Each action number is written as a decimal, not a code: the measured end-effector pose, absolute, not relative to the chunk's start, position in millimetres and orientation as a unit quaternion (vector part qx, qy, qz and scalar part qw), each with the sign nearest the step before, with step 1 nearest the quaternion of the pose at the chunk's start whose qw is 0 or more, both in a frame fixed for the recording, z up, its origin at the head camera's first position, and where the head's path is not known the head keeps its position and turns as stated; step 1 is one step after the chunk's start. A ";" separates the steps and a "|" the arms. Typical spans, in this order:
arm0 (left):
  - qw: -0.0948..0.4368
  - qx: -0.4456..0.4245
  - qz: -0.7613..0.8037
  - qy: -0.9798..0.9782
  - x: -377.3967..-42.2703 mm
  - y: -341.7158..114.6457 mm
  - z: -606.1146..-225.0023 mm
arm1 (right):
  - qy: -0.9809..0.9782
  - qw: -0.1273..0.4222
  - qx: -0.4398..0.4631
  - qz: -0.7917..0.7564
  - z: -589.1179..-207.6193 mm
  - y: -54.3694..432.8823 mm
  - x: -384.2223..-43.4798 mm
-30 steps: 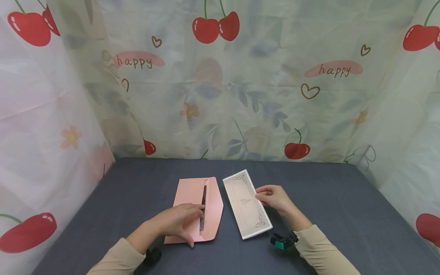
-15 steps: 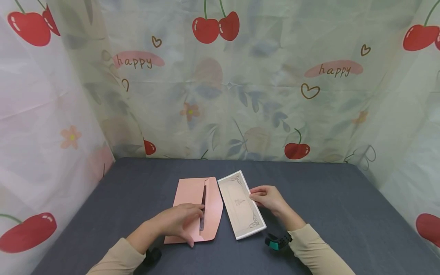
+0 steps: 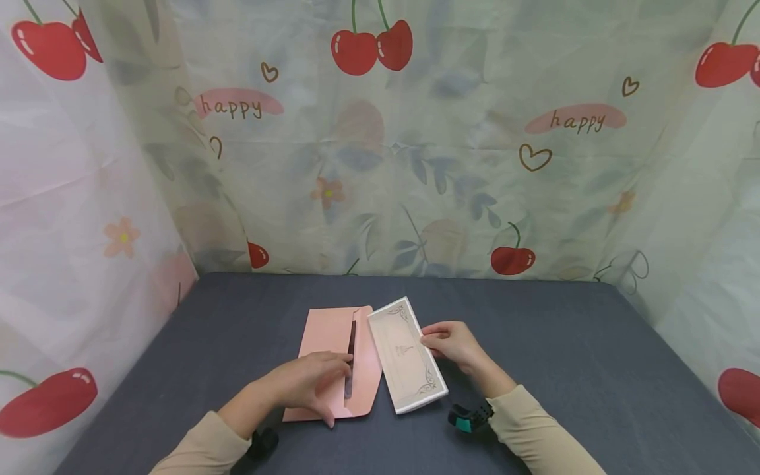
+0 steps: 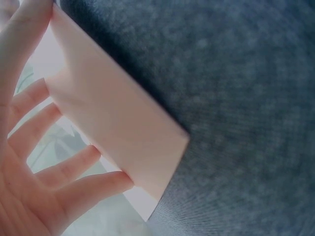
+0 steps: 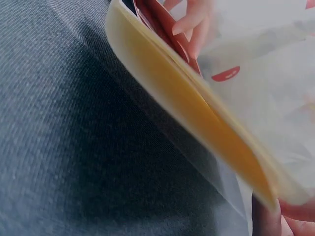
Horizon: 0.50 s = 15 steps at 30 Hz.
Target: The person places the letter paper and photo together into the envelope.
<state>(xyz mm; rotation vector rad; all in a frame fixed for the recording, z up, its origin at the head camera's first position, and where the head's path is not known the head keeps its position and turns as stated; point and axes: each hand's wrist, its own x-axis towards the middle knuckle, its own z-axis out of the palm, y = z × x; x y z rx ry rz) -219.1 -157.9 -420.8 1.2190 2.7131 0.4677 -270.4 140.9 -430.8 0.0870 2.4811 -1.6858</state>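
Note:
A pink envelope [image 3: 326, 326] lies on the dark table, its flap folded out to the right and a dark slit at its mouth. My left hand [image 3: 311, 379] rests on it, fingertips at the slit and thumb at the near edge. In the left wrist view its fingers [image 4: 69, 164] are spread and fairly straight, tips touching the envelope's edge. My right hand [image 3: 454, 343] pinches the right long edge of a pale folded card [image 3: 406, 359] with scrollwork at the corners. The card is tilted and overlaps the flap in the head view. Its layers [image 5: 182, 103] show edge-on in the right wrist view.
Dark grey cloth covers the table [image 3: 564, 356]. A curtain [image 3: 439, 165] printed with cherries and flowers hangs behind it and along both sides. A black and teal wrist device [image 3: 469, 419] hangs under the right wrist, and a black one [image 3: 265, 442] under the left.
My right hand has moved left with the card, from beside the envelope until the card's upper left corner overlaps the flap. The left hand and envelope have stayed put.

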 end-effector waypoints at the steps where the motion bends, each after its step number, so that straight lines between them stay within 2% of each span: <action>1: 0.065 0.404 0.154 0.899 -219.1 -157.8 -420.8 | 0.825 0.070 0.029 -0.561 -431.0 140.0 -270.4; 15: 0.063 0.405 0.148 0.900 -219.3 -157.2 -420.6 | 0.818 0.074 0.031 -0.570 -430.0 130.7 -270.4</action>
